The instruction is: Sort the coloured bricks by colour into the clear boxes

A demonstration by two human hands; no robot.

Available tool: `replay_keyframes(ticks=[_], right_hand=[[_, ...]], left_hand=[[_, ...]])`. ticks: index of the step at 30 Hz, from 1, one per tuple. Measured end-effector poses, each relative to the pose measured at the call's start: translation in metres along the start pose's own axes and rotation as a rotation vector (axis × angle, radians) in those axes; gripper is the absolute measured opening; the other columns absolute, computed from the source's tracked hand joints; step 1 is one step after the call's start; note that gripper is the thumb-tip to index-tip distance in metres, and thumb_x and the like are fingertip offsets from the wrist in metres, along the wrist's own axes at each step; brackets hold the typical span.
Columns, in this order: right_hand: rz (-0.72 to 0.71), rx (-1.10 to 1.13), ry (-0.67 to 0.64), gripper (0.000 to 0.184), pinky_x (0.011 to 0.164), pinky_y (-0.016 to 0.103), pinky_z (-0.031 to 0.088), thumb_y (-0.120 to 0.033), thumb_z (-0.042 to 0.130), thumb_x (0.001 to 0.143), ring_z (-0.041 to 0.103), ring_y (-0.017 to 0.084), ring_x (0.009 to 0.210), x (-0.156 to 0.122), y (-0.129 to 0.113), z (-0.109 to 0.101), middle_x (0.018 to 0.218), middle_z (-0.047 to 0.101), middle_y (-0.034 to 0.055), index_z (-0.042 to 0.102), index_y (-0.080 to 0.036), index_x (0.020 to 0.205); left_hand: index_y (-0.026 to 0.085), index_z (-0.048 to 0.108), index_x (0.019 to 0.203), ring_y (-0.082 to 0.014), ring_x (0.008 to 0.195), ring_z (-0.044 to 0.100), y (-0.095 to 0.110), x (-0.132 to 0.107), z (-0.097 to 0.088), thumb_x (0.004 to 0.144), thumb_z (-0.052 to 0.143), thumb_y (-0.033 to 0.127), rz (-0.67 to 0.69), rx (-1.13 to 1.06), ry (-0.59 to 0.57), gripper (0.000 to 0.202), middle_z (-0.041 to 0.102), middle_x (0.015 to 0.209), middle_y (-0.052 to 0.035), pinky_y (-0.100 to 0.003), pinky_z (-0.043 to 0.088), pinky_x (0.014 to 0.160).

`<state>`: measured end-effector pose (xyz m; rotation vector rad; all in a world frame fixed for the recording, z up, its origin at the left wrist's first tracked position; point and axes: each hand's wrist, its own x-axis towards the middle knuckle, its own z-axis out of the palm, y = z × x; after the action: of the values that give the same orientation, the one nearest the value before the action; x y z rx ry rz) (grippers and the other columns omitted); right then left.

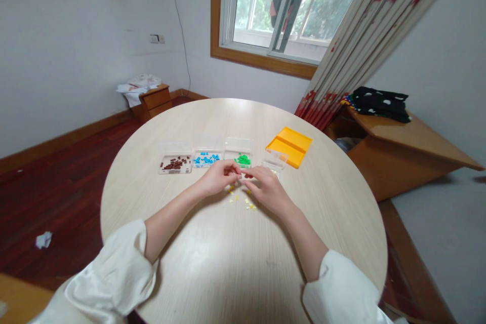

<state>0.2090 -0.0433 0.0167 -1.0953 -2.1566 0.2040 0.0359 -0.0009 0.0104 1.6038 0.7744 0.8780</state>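
My left hand (220,178) and my right hand (267,187) meet over the middle of the round table (235,273), thumbs and fingers pinched close together. Whatever sits at their fingertips is too small to make out. Beneath them lie several loose yellow and pale pieces (250,206). Just beyond my hands, small green bricks (243,160) fill part of a clear lidded box, partly covered by my left fingers. Blue bricks (207,159) and dark brown bricks (176,164) lie in two more clear boxes to the left. Another clear box (277,158) is partly hidden behind my right hand.
An open yellow case (290,147) rests at the table's back right. Beyond the right edge stands a tilted wooden cabinet (395,152) with dark cloth (379,104) on top. Papers (140,85) cover a small drawer unit at the back left. A curtain (353,35) hangs beside the window.
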Motion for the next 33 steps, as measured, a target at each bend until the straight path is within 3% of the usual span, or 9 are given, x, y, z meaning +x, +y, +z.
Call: replay_keyframes(ticks=[3,9,14,18,24,29,33], right_hand=[[0.0,-0.019,0.019,0.009,0.073,0.033,0.042,-0.023,0.057,0.085,0.06,0.018,0.08,0.0,0.0,-0.001,0.086,0.069,0.0048,0.064,-0.02,0.09],[-0.005,-0.045,0.023,0.009,0.072,0.031,0.041,-0.022,0.055,0.086,0.059,0.018,0.077,0.0,-0.004,-0.002,0.082,0.069,0.005,0.063,-0.019,0.083],[0.069,-0.148,0.092,0.013,0.074,0.033,0.041,-0.023,0.052,0.086,0.059,0.019,0.078,-0.001,0.007,-0.014,0.081,0.069,0.0059,0.063,-0.019,0.081],[0.212,-0.311,0.16,0.015,0.074,0.035,0.041,-0.025,0.05,0.085,0.06,0.022,0.081,-0.006,0.03,-0.029,0.082,0.069,0.0075,0.063,-0.019,0.079],[0.381,-0.454,0.132,0.015,0.071,0.036,0.042,-0.023,0.051,0.08,0.06,0.022,0.074,-0.014,0.051,-0.036,0.078,0.068,0.0082,0.065,-0.018,0.075],[0.409,-0.433,0.11,0.017,0.068,0.034,0.042,-0.024,0.051,0.079,0.059,0.021,0.07,-0.015,0.052,-0.032,0.074,0.068,0.0074,0.066,-0.019,0.073],[0.331,-0.28,0.087,0.015,0.071,0.034,0.044,-0.022,0.051,0.08,0.06,0.02,0.074,-0.01,0.04,-0.03,0.077,0.067,0.0067,0.064,-0.018,0.074]], left_hand=[[0.013,0.056,0.069,-0.0078,0.056,0.051,0.004,-0.001,0.001,0.067,0.062,0.015,-0.014,-0.039,-0.01,0.007,0.055,0.061,0.0035,-0.022,0.04,0.057],[0.013,0.054,0.069,-0.0077,0.054,0.05,0.003,-0.001,0.001,0.068,0.063,0.019,-0.027,-0.022,-0.016,0.011,0.053,0.059,0.0039,-0.021,0.039,0.056],[0.014,0.058,0.073,-0.0093,0.058,0.049,0.009,-0.003,-0.006,0.074,0.058,0.02,-0.003,0.255,0.004,0.006,0.056,0.064,0.0009,-0.023,0.038,0.058],[0.015,0.065,0.074,-0.012,0.065,0.05,0.016,-0.006,-0.016,0.074,0.058,0.018,0.045,0.59,-0.118,0.008,0.061,0.073,-0.0029,-0.025,0.039,0.064],[0.017,0.069,0.078,-0.0167,0.083,0.055,0.015,-0.01,-0.023,0.069,0.063,0.018,0.083,0.688,-0.307,0.01,0.061,0.085,-0.0052,-0.027,0.042,0.077],[0.016,0.068,0.079,-0.0174,0.084,0.056,0.014,-0.011,-0.02,0.068,0.063,0.016,0.046,0.756,-0.335,0.012,0.06,0.087,-0.0058,-0.027,0.042,0.077],[0.016,0.068,0.076,-0.0169,0.081,0.055,0.015,-0.012,-0.017,0.069,0.058,0.013,0.066,0.773,-0.362,0.012,0.06,0.085,-0.0055,-0.027,0.042,0.076]])
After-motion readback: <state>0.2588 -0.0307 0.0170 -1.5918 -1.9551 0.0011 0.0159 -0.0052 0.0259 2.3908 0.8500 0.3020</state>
